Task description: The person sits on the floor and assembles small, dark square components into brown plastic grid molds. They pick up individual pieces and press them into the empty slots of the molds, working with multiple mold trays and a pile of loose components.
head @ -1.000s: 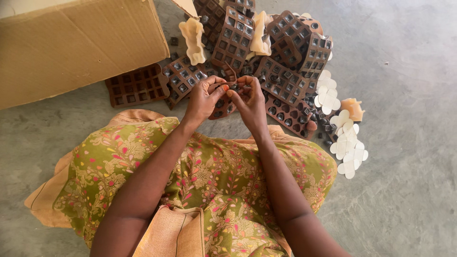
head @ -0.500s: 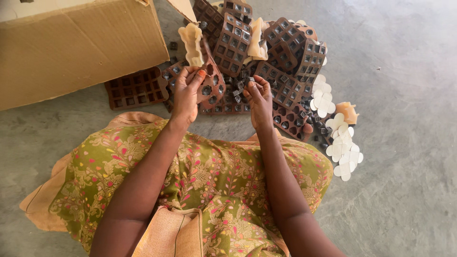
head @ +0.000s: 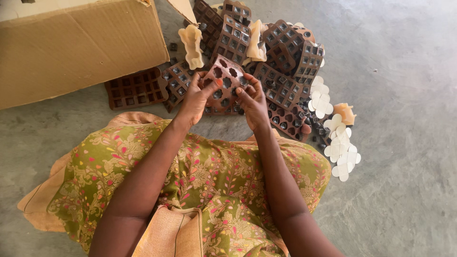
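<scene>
Brown mould (head: 227,76): gripped by left hand (head: 196,97) and right hand (head: 252,102), its cavities seemingly empty. Mould pile (head: 285,66) beyond, many moulds filled, probably awaiting emptying.

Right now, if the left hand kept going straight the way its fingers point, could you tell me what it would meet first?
The left hand already grips the brown mould. Beyond it, up and to the right, it would probably meet the pile of moulds first, though depth is hard to judge.

I see a grey concrete floor (head: 404,143) carrying everything — a cardboard box (head: 81,47) at upper left, a pile of brown cavity moulds (head: 281,71) beside it, and cream flower-shaped sheets (head: 340,152) right of the pile.
</scene>
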